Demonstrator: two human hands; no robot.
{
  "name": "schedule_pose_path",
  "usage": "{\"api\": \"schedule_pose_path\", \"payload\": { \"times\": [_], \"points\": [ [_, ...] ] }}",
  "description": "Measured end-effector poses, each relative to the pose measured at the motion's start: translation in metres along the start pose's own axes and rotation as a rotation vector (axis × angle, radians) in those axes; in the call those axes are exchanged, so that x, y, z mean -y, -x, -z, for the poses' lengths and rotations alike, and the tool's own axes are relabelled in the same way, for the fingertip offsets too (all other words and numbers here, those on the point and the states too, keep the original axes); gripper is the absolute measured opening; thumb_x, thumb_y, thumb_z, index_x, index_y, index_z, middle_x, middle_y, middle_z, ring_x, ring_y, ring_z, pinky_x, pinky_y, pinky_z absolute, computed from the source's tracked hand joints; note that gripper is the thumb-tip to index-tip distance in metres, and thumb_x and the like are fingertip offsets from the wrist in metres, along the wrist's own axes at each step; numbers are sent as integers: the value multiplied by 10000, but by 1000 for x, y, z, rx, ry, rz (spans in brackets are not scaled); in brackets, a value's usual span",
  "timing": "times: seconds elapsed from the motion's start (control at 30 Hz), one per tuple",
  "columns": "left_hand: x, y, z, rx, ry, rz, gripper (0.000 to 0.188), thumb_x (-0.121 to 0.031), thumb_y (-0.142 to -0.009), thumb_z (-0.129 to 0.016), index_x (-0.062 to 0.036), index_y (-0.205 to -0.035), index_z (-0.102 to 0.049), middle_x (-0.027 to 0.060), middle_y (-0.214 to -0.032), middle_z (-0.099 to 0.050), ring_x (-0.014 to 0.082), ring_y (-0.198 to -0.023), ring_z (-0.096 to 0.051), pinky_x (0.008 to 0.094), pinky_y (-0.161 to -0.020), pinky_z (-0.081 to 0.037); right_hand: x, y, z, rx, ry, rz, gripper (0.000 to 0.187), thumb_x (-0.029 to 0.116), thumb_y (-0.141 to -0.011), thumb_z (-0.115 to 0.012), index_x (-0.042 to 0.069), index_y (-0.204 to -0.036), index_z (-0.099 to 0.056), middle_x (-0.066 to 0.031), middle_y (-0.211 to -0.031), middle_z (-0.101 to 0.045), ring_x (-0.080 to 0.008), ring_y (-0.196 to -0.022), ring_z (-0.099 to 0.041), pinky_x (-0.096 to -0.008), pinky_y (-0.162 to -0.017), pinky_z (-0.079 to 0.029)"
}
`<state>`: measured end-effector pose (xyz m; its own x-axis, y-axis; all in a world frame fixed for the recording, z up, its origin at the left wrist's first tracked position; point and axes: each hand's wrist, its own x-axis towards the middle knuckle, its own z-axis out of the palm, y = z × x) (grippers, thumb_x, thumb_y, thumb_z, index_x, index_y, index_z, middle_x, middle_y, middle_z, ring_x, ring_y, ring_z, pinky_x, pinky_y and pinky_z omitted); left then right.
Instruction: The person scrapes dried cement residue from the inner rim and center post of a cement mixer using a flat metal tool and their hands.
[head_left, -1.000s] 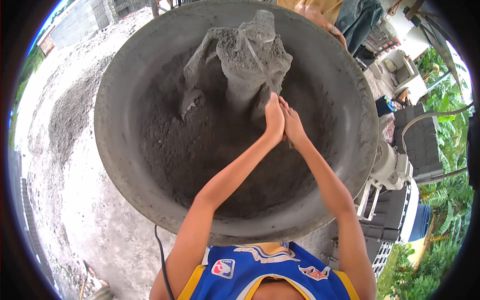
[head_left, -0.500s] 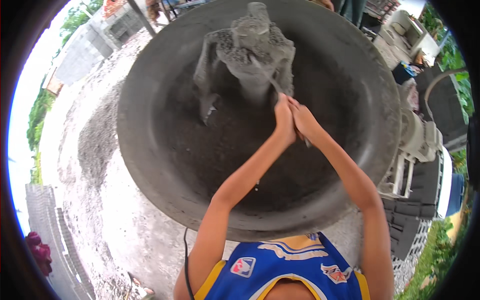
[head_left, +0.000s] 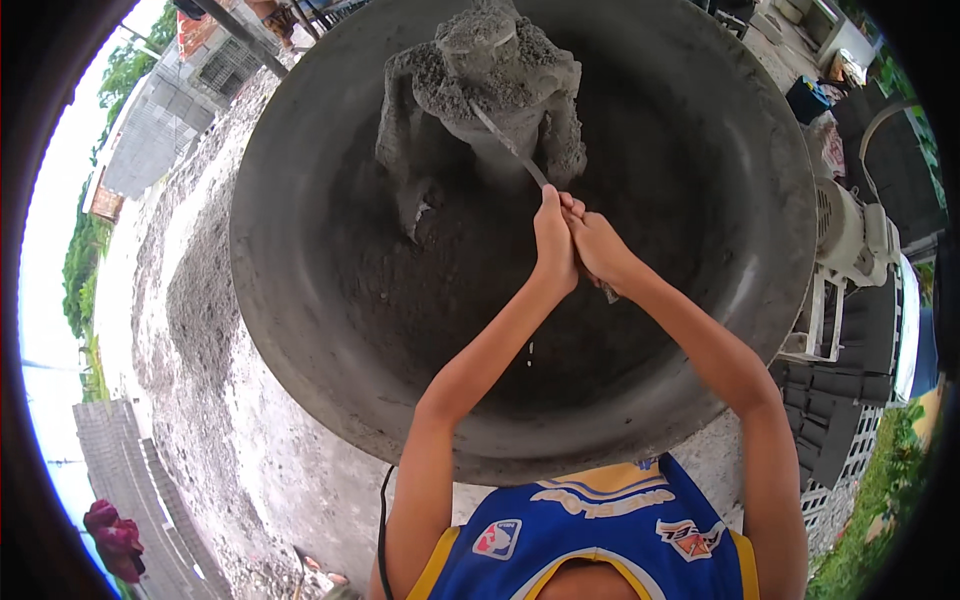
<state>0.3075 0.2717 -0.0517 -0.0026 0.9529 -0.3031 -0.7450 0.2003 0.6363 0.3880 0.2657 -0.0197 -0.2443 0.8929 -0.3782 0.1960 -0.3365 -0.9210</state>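
Both my hands are closed around a thin, slightly bent metal bar [head_left: 518, 152]. My left hand [head_left: 554, 242] grips it with the thumb along the top, and my right hand [head_left: 603, 248] is pressed against the left. A short end of the bar sticks out below the right hand. Its far end rests at the cement-crusted central hub [head_left: 478, 55] of a large round mixer pan [head_left: 275, 330]. Grey mortar clings to the hub and to the mixing arms that hang from it, one at left [head_left: 397, 140] and one at right [head_left: 566, 140].
A pale motor [head_left: 850, 232] on a frame stands against the pan's right side, with stacked dark blocks [head_left: 822, 415] below it. Sand heaps [head_left: 205, 290] lie to the left. A black cable [head_left: 384, 530] hangs beside my left arm. Block walls [head_left: 160, 130] rise at far left.
The view has shifted slightly, so the hub sits higher in the picture. The bar, blurred before, is now sharp, and its tip sits lower on the hub. Both hands keep their hold.
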Motion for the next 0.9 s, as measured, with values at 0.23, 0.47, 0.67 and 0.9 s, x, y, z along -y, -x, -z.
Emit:
{"api": "schedule_pose_path", "payload": {
  "times": [0.23,0.47,0.67,0.9],
  "points": [
    [-79,-95,20,-7,-58,-37,299,-315,-957,-447,-111,-738,-452,-6,-655,-471,134,-608,-455,280,-613,-410,29,-119,-46,-72,-43,128,487,328,-941,-376,-76,-738,-554,-152,-497,-519,-244,-342,-484,-376,-345,-380],
    [-111,-48,73,-84,-301,79,339,-362,-964,-430,-116,-732,-443,-8,-624,-445,120,-547,-400,270,-540,-355,18,-61,-123,-71,-304,-9,480,338,-961,-346,-68,-1070,-578,-263,-941,-635,-343,-848,-643,-395,-683,-497],
    [-171,-90,84,-45,-394,79,341,-371,-955,-437,-105,-744,-465,5,-643,-468,128,-577,-426,281,-576,-376,52,-123,-159,-155,-263,156,454,310,-959,-339,-60,-1067,-580,-248,-961,-634,-339,-895,-631,-381,-743,-494],
    [-129,-52,128,-181,-40,-207,376,-374,-966,-413,-109,-700,-445,4,-596,-441,129,-545,-426,279,-547,-379,6,-100,-163,106,34,302,391,252,-933,-354,-43,-1080,-565,-249,-1047,-616,-381,-1041,-574,-403,-895,-429]
  ]
}}
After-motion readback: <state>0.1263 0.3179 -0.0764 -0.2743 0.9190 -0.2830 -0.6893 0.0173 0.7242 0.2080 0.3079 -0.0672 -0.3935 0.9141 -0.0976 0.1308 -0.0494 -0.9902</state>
